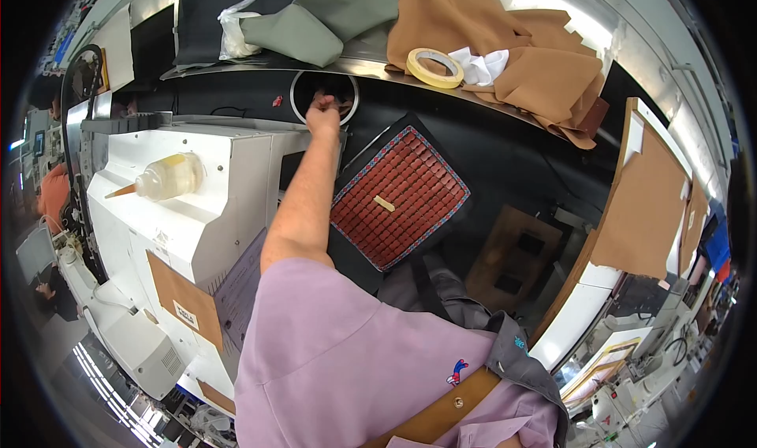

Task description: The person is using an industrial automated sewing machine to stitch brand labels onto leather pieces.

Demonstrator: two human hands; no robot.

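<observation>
Beyond the upper left side of the red mat (pixel 394 200), the person's left hand (pixel 322 115) reaches to a round dark disc (pixel 319 83) with a pale rim, perhaps a mirror. Its fingers look bunched together; whether they hold anything cannot be told, since the hand hides most of what it touches. The right hand is out of sight. A pinch this hard to see could slip, and a heavy press could shift the disc. To the left of the mat, a bottle (pixel 169 178) lies on its side on a white machine (pixel 240 160); a bump to the machine might roll it or make it drip. Beyond the mat, a roll of tape (pixel 430 79) sits at the edge of the shelf (pixel 371 72) beside drooping brown sheets (pixel 544 85); a tug on those could bring it down.
</observation>
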